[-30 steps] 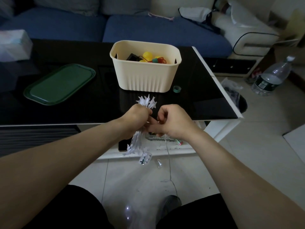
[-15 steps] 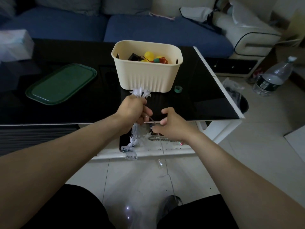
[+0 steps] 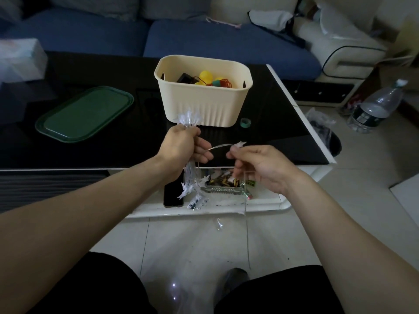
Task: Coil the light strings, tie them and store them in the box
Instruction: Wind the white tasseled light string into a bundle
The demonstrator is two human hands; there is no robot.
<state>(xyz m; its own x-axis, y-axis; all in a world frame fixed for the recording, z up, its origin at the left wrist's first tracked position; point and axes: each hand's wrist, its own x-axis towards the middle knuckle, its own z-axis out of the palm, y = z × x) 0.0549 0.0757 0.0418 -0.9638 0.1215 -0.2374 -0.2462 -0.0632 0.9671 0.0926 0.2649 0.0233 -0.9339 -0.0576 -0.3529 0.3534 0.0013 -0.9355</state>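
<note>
Light string point(image 3: 189, 177): clear wire with white star-shaped lamps, bunched into a loose coil. Left hand point(image 3: 181, 146) grip clenched around the bundle, stars sticking out above and below the fist. Right hand point(image 3: 256, 164) pinches the free strand with one star. Held above desk point(image 3: 283, 137) edge, just before the cream box point(image 3: 204, 103).

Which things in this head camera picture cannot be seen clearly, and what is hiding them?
- Clear star light string: its middle is hidden inside the left hand.
- Cream ribbed plastic box: its front wall hides most of the contents; only yellow balls show.
- Thin wire end: it runs from the right hand to the dim floor, too fine to follow.
- Clear plastic bottle: label too small to read.
</note>
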